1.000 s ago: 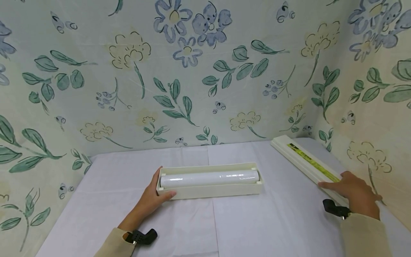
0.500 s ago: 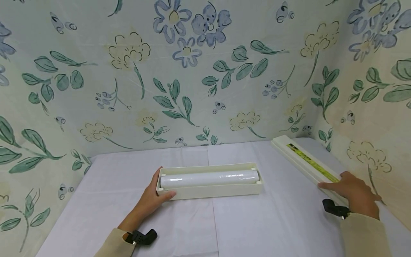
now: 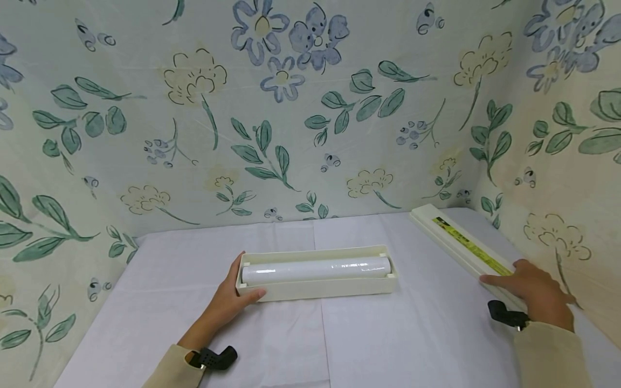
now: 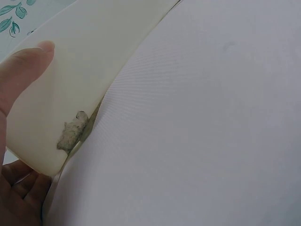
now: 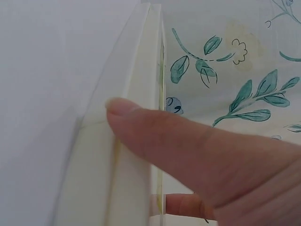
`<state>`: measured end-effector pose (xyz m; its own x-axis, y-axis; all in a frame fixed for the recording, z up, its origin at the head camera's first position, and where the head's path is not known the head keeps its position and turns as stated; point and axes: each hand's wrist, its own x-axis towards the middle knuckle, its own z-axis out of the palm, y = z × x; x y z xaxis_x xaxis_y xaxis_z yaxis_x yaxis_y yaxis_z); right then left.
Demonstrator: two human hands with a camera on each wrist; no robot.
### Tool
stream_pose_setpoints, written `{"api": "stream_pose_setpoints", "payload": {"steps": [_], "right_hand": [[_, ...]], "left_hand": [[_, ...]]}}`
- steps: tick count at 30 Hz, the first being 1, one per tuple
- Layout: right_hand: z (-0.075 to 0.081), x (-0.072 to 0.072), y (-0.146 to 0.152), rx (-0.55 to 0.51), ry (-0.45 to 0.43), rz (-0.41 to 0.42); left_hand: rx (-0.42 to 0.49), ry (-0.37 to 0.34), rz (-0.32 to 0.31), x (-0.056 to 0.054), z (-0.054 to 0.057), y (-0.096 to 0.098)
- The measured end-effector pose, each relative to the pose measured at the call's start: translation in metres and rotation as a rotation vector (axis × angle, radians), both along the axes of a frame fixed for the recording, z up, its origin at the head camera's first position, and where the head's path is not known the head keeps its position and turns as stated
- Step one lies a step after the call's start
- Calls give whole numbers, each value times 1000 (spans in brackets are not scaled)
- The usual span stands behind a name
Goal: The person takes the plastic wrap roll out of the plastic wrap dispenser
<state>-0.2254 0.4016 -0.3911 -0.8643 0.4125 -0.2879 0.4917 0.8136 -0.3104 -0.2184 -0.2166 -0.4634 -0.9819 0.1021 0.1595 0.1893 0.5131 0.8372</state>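
Observation:
A long cream box [image 3: 325,289] lies in the middle of the table, its top uncovered. Inside it rests a roll of cling film [image 3: 315,270], white and glossy. My left hand [image 3: 232,293] grips the box's left end, thumb on the front wall and fingers round the end. In the left wrist view a grey worn patch [image 4: 73,133] marks the box's lower edge. At the right, a long cream lid [image 3: 448,240] with a yellow-green strip lies slanted. My right hand [image 3: 540,291] holds its near end, thumb on the left side and fingers over the far side.
A white cloth [image 3: 388,345] covers the table. Flower-patterned fabric [image 3: 271,134] rises behind and along both sides, close beside the lid at the right. Black wrist mounts [image 3: 213,358] sit on both wrists.

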Motion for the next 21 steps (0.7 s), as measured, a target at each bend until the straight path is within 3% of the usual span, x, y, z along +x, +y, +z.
{"api": "stream_pose_setpoints", "payload": {"steps": [13,21], "right_hand": [[-1,-1,2,-31,14,-13],[1,0,3,-63,22,22]], "left_hand": [[11,12,-27,2,2,-1],[-24,15,-12,1,-1,-2]]}}
